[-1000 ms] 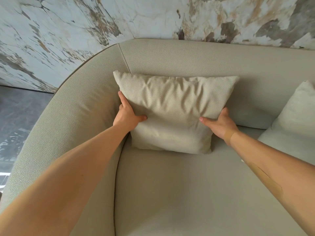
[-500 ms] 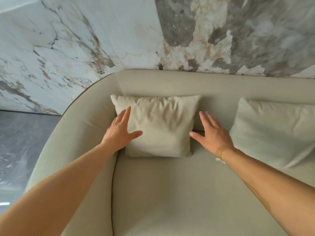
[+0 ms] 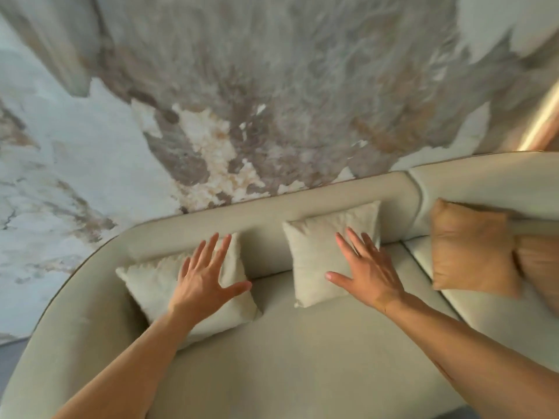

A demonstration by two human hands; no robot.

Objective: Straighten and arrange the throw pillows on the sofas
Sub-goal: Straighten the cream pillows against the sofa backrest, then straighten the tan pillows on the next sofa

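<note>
both hands are reaching out with fingers spread, holding nothing: the left hand point(image 3: 203, 281) is hovering over the corner pillow point(image 3: 154, 285) at 9 o'clock, the right hand point(image 3: 367, 272) over the middle pillow point(image 3: 314, 255) at the centre. these two cream pillows are leaning on the sofa point(image 3: 272, 358) backrest and seem mostly arranged; i cannot tell if the hands are touching them. the tan pillow point(image 3: 472, 252) at 3 o'clock is looking untouched. no writing is readable

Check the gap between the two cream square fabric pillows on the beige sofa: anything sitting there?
Nothing: between the left cream pillow and the middle cream pillow, the head view shows only bare beige sofa backrest and seat.
</note>
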